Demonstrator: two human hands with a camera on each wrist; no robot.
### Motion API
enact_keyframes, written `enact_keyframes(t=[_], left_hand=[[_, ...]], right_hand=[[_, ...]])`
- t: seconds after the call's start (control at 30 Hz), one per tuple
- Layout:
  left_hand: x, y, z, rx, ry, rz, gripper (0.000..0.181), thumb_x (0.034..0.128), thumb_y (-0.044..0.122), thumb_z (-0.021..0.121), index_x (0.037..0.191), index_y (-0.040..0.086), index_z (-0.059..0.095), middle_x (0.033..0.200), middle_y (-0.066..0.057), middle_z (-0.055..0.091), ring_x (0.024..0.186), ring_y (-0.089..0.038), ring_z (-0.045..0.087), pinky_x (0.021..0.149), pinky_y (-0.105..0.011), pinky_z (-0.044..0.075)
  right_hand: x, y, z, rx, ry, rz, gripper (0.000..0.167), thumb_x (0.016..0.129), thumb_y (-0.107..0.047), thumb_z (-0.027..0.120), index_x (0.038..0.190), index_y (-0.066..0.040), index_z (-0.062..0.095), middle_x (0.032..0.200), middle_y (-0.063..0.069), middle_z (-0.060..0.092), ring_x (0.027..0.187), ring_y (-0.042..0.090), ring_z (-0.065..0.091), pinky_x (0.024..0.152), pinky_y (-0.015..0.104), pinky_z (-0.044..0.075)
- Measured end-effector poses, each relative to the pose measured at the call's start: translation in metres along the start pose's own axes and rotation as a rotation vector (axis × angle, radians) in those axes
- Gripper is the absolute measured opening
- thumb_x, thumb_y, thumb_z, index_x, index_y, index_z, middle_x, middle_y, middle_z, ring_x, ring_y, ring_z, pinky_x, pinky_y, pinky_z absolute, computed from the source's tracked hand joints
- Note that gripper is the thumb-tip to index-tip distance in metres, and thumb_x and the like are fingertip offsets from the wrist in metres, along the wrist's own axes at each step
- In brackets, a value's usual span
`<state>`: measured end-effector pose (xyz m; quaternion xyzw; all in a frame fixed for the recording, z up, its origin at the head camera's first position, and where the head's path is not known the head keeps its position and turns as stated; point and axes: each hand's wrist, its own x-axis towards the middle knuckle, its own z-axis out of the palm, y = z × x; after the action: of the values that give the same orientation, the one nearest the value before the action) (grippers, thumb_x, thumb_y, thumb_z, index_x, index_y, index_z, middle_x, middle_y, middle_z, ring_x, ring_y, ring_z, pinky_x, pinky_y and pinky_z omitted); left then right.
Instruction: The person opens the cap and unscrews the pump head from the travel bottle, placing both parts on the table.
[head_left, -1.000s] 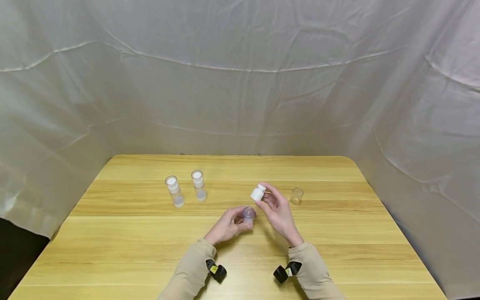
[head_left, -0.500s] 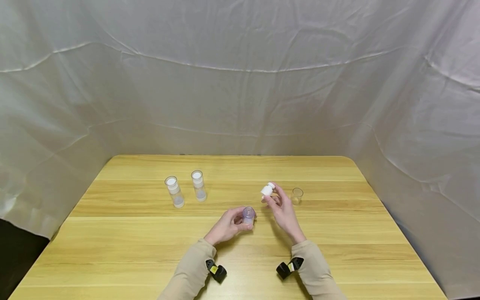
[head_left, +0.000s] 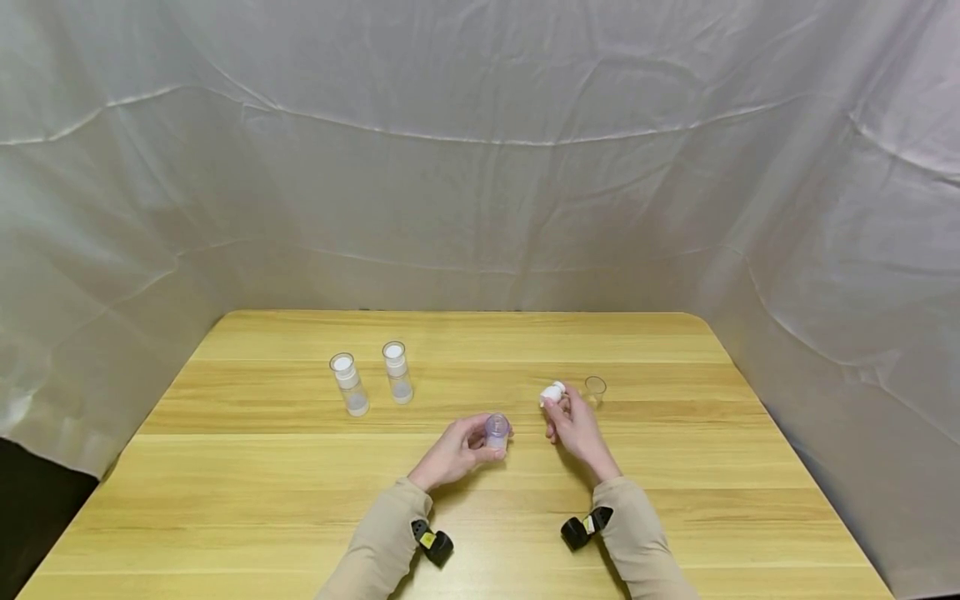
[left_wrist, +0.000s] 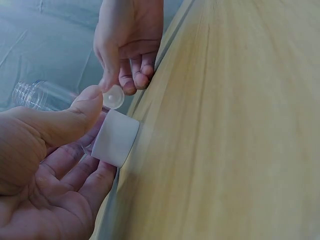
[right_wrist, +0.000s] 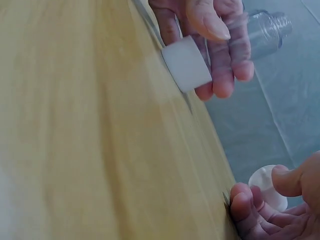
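Note:
My left hand [head_left: 456, 454] holds a clear bottle [head_left: 497, 430] above the middle of the table. Its threaded neck is uncapped, and a white base [left_wrist: 116, 138] shows at the lower end in the left wrist view. To the right, my right hand [head_left: 581, 432] pinches a small white bottle top [head_left: 552, 393] between thumb and fingers, tilted. In the right wrist view this top [right_wrist: 270, 187] shows a round white face, partly hidden by the thumb. Just beyond the right hand stands a clear cylindrical cap [head_left: 595, 390], its lower part partly covered by the fingers.
Two bottles with white tops under clear caps, a left one [head_left: 349, 383] and a right one [head_left: 397, 372], stand upright on the left of the wooden table [head_left: 262, 500]. A pale cloth curtain [head_left: 480, 192] hangs around the table's back and sides.
My right hand has moved right and slightly lower with the white top, coming nearer the clear cap and turning the top over somewhat. The left hand and its bottle have stayed in place.

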<state>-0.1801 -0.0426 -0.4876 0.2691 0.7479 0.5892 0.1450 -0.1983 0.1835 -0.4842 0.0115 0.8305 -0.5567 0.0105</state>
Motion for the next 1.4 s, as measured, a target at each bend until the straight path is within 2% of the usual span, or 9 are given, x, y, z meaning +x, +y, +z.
enact_keyframes(t=[0.17,0.33,0.47,0.7,0.87,1.07,1.23,1.3,1.4], left_hand=[[-0.001,-0.001,0.0,0.005,0.0,-0.003,0.036,0.0918,-0.001,0.066,0.126,-0.008,0.06,0.126,-0.025,0.066,0.123,-0.039,0.061,0.114,-0.045,0.047],[0.0,0.001,0.0,0.006,0.001,-0.019,0.035,0.0918,0.0,0.067,0.126,-0.005,0.062,0.127,-0.023,0.067,0.124,-0.037,0.061,0.114,-0.047,0.046],[0.001,0.001,0.001,0.006,0.001,-0.024,0.035,0.0918,0.0,0.067,0.126,-0.004,0.062,0.127,-0.021,0.067,0.124,-0.036,0.061,0.115,-0.048,0.045],[0.001,0.0,0.001,0.006,0.003,-0.019,0.035,0.092,0.0,0.067,0.126,-0.004,0.062,0.127,-0.022,0.067,0.124,-0.036,0.061,0.114,-0.048,0.046],[0.001,0.0,0.001,0.003,0.004,-0.025,0.035,0.0919,0.0,0.067,0.126,-0.004,0.062,0.128,-0.022,0.066,0.125,-0.037,0.061,0.115,-0.049,0.045],[0.0,0.002,0.001,-0.01,0.012,-0.041,0.036,0.0919,0.0,0.067,0.127,-0.005,0.062,0.13,-0.022,0.066,0.127,-0.037,0.06,0.116,-0.049,0.044],[0.0,0.001,0.001,-0.015,0.011,-0.044,0.036,0.0915,-0.001,0.067,0.127,-0.005,0.062,0.129,-0.022,0.066,0.126,-0.038,0.06,0.116,-0.049,0.044],[0.0,0.002,0.001,-0.017,0.009,-0.043,0.036,0.0917,-0.001,0.067,0.127,-0.005,0.062,0.129,-0.022,0.065,0.126,-0.038,0.06,0.116,-0.049,0.044],[0.0,0.002,0.001,-0.017,0.007,-0.04,0.036,0.0918,0.0,0.067,0.127,-0.005,0.061,0.129,-0.022,0.066,0.126,-0.038,0.06,0.116,-0.049,0.044]], right_hand=[[0.002,0.005,0.001,-0.049,-0.008,0.012,0.044,0.103,-0.007,0.051,0.142,0.012,0.04,0.074,0.01,0.06,0.053,0.01,0.054,0.046,0.02,0.048],[0.003,0.004,0.0,-0.134,-0.019,0.013,0.038,0.104,-0.01,0.05,0.136,0.011,0.044,0.07,0.007,0.058,0.05,0.01,0.051,0.05,0.02,0.044],[0.005,0.0,-0.003,-0.176,-0.052,0.038,0.042,0.105,-0.012,0.048,0.138,0.012,0.04,0.066,0.005,0.056,0.048,0.01,0.048,0.047,0.021,0.04],[0.009,0.0,-0.006,-0.175,-0.094,0.086,0.047,0.107,-0.014,0.044,0.143,0.013,0.033,0.063,0.002,0.052,0.044,0.01,0.045,0.042,0.021,0.038],[0.009,0.0,-0.005,-0.163,-0.095,0.069,0.048,0.107,-0.013,0.043,0.145,0.013,0.03,0.062,0.003,0.053,0.042,0.009,0.044,0.041,0.022,0.037],[0.006,-0.001,-0.005,-0.202,-0.077,0.051,0.055,0.107,-0.016,0.043,0.149,0.013,0.022,0.063,0.005,0.056,0.044,0.01,0.045,0.043,0.022,0.037],[0.002,-0.001,-0.005,-0.228,-0.051,0.042,0.065,0.107,-0.018,0.045,0.152,0.014,0.011,0.065,0.005,0.059,0.05,0.011,0.05,0.052,0.024,0.041],[0.0,0.0,-0.005,-0.245,-0.041,0.042,0.07,0.107,-0.02,0.045,0.153,0.015,0.006,0.063,0.003,0.059,0.052,0.011,0.051,0.066,0.025,0.046],[-0.002,0.001,-0.004,-0.253,-0.027,0.025,0.074,0.107,-0.021,0.045,0.153,0.017,0.002,0.061,0.002,0.06,0.054,0.011,0.052,0.084,0.036,0.049]])
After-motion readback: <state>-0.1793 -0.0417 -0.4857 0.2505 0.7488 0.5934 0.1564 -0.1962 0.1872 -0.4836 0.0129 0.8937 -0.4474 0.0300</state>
